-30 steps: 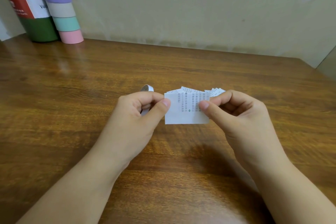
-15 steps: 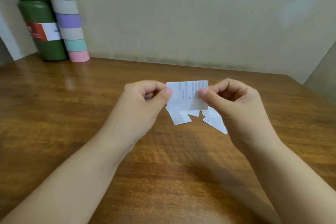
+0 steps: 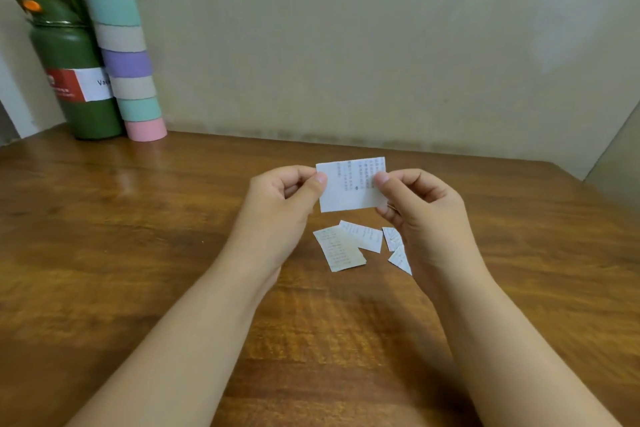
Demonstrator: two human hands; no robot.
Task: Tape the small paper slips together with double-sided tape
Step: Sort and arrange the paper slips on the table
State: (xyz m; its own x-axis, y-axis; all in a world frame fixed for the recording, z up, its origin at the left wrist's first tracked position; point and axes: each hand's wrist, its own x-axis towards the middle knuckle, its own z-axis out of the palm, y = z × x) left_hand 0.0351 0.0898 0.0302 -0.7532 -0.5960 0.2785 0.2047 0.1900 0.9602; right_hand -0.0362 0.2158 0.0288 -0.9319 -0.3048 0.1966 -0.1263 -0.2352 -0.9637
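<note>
Paper slip (image 3: 349,189), printed, is pinched at its side edges by left hand (image 3: 282,204) and right hand (image 3: 420,215) above loose slips (image 3: 341,248) on the surface (image 3: 138,236), seemingly picked for joining; next comes tape, unseen here.

- A brown wooden table (image 3: 145,253) with visible grain carries everything.
- Several small white printed paper slips (image 3: 341,250) lie flat near its middle.
- A dark green bottle (image 3: 81,80) stands at its far left corner, beside a pastel-striped cylinder (image 3: 128,55).
</note>
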